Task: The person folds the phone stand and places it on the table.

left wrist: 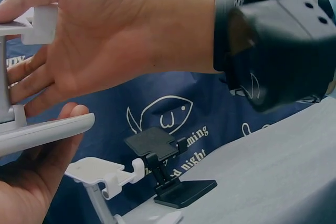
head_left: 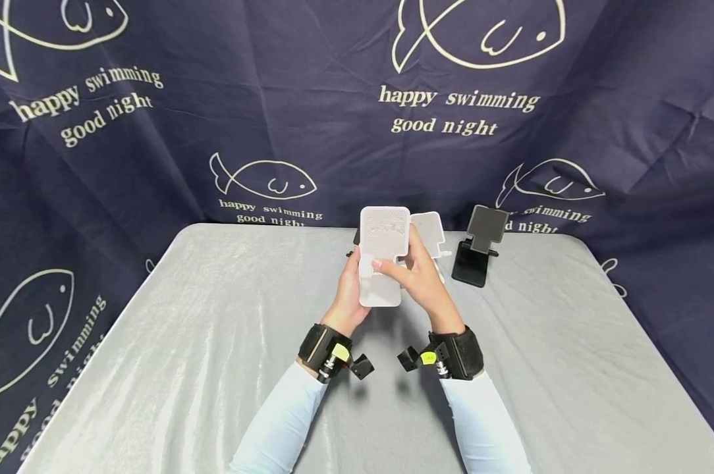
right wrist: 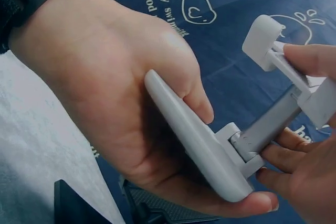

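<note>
A white folding phone stand (head_left: 384,227) is held up above the table between both hands. My left hand (head_left: 348,293) grips its cradle-and-stem side; in the left wrist view the thumb lies on the cradle and the fingers curl by the stem. My right hand (head_left: 426,284) holds the flat base plate (right wrist: 194,135), thumb on one face and fingers behind the other. Between plate and cradle, the grey stem (right wrist: 270,121) stands at an angle to the plate. The right palm hides part of the plate in the right wrist view.
A second white phone stand (head_left: 429,232) stands behind my right hand, partly covered by it. To its right is a black phone stand (head_left: 480,245). Something dark (head_left: 357,237) shows behind the held stand. Grey cloth covers the table (head_left: 226,342); a navy fish-print curtain (head_left: 309,112) hangs behind.
</note>
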{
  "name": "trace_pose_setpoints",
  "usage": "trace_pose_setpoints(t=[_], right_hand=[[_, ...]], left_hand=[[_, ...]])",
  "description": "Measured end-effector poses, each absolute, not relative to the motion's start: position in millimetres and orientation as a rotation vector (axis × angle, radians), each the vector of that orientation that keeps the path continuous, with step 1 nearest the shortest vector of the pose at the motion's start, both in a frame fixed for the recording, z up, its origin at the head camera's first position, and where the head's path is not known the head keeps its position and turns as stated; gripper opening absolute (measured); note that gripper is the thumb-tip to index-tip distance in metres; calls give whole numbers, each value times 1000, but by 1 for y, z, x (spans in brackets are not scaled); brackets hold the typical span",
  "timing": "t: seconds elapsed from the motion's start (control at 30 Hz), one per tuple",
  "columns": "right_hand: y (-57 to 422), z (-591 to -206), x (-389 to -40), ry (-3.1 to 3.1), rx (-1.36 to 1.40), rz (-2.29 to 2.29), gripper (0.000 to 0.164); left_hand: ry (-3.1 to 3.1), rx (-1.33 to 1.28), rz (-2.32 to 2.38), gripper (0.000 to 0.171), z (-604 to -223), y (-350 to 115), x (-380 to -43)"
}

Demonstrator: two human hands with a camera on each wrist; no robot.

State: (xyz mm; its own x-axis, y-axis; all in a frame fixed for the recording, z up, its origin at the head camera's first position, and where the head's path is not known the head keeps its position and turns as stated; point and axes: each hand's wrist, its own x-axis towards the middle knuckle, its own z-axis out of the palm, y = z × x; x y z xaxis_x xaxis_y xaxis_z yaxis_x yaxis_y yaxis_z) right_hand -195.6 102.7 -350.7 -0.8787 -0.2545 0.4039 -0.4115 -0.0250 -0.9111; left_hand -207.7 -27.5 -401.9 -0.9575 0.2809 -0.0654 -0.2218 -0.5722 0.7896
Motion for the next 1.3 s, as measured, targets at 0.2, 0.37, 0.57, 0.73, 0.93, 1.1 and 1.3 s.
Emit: trace_pose_setpoints(t=[0.2, 0.37, 0.57, 0.73, 0.93, 1.1, 1.3], right_hand=[[102, -353, -197, -2072, 681, 2042, 64], [101, -356, -199, -2066, 619, 2030, 60], [98, -354, -204, -2128, 511, 1924, 56], [93, -343, -204, -2167, 417, 1876, 47], [89, -323, -194, -2195, 383, 1828, 38], [89, -322, -198, -2182, 405, 1793, 34], [88, -322, -201, -2172, 420, 1795, 33]], left_hand=[[1281, 98, 2553, 54, -403, -25, -208], [1291, 42, 2555, 51, -404, -23, -207], [1287, 18, 2567, 48, -403, -23, -207], [1257, 63, 2578, 48, -401, -24, -207], [1252, 114, 2562, 50, -401, -26, -207], [1273, 92, 2537, 53, -401, -26, -206], [1212, 126, 2549, 51, -395, -29, -204]])
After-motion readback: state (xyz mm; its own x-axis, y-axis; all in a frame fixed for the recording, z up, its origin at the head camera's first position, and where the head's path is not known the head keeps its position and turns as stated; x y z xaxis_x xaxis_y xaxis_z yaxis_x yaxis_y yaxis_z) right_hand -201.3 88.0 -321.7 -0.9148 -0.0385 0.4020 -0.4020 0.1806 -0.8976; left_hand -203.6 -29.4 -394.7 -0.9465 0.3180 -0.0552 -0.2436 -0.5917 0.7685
